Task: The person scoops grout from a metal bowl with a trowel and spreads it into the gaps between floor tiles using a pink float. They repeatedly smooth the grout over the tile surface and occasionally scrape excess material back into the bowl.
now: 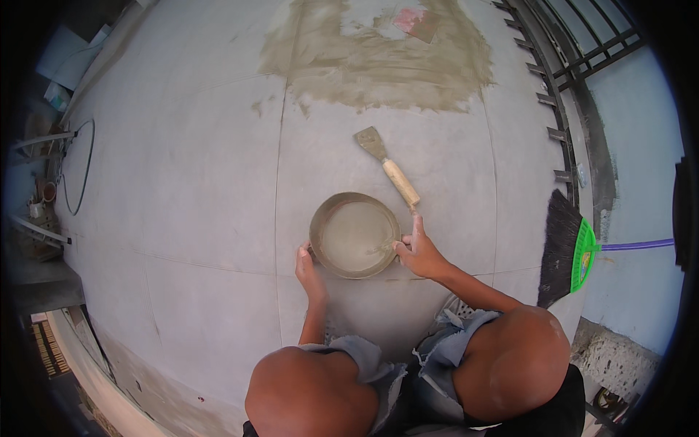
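Note:
A round metal pan (354, 236) of wet grey cement slurry sits on the concrete slab in front of my knees. My left hand (306, 266) grips the pan's left rim. My right hand (417, 251) holds the right rim, with a thin stick or tool handle poking up beside the fingers; I cannot tell if the hand grips it. A putty knife (389, 167) with a wooden handle lies on the slab just beyond the pan, blade pointing away.
A patch of wet mortar (378, 62) covers the slab farther ahead, with a reddish trowel piece (413, 20) on it. A broom with a green head (569, 251) lies at the right edge by a metal railing (557, 95). A hose loops at the left.

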Demonstrator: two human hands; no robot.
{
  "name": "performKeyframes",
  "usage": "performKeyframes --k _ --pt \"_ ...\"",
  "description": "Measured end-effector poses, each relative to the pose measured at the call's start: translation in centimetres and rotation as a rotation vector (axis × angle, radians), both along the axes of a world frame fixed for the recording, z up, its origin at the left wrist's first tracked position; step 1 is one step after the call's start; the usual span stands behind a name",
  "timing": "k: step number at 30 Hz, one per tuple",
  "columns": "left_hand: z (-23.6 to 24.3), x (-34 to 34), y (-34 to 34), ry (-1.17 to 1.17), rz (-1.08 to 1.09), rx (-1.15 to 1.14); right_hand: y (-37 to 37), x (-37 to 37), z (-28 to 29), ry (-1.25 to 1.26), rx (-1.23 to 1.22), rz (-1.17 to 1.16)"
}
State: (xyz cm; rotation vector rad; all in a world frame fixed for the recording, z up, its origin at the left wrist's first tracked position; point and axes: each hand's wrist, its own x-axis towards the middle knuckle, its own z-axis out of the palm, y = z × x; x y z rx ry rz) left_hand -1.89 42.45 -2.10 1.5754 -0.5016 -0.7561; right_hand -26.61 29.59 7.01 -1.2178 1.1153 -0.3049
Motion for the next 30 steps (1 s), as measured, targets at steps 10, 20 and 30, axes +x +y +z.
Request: performKeyframes --k 10,20,30 --pt "4.7 -3.9 1.7 0.098 -0.086 0.177 -8.4 0.5 -0.9 0.538 -0.989 0.123" --pt "5.1 -3.8 1.5 0.199 -0.006 0.283 -15.0 -0.4 -3.5 0.637 -0.71 0.167" --pt "3.5 -2.9 2.0 -0.028 -0.16 0.397 -13.0 0.2 -0.8 0.75 -0.564 -0.052"
